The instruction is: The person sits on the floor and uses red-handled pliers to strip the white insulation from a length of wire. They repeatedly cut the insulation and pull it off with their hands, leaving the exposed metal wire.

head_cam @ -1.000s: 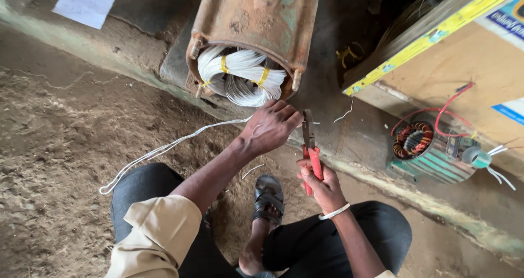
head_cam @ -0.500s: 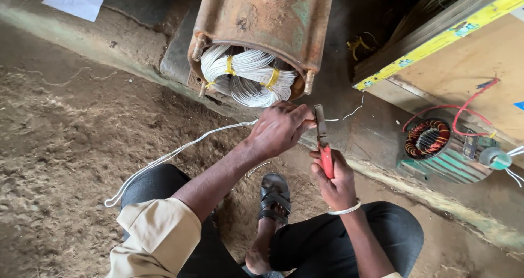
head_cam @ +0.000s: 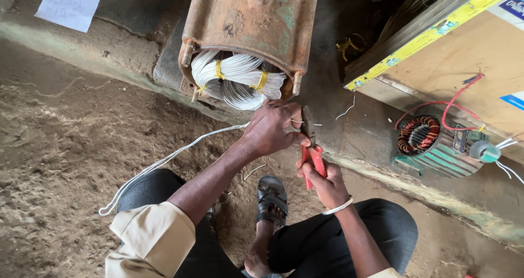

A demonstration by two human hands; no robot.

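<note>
Here the left hand [head_cam: 271, 126] is closed around thin white wire [head_cam: 164, 160] just below the open end of the rusty motor housing [head_cam: 254, 19]; the wire runs from the fist leftward and down across the dirt floor [head_cam: 65, 147], ending in a loop near the person's left knee; a short end of it shows past the knuckles, right at the plier tip. The right hand [head_cam: 323, 182] is clamped on the red handles of the pliers [head_cam: 310, 147]; the handles stand slightly spread; the dark metal head points up and lies against the left hand's fingers; whether the jaws are biting the wire cannot be told.

Inside the housing sits the white stator winding [head_cam: 237, 79], bundled with yellow ties [head_cam: 261, 80]; the housing lies on its side on a concrete step [head_cam: 349, 141], its mouth facing the camera.

A white bangle [head_cam: 337, 207] circles the right wrist; a black sandal [head_cam: 272, 199] on one foot shows between the dark-trousered legs, below both hands.

To the right, well apart, a small stator with copper coils [head_cam: 417, 135] and red leads rests on the step beside a wooden board with a yellow edge [head_cam: 436, 30]; a sheet of paper [head_cam: 67, 8] lies at top left.
</note>
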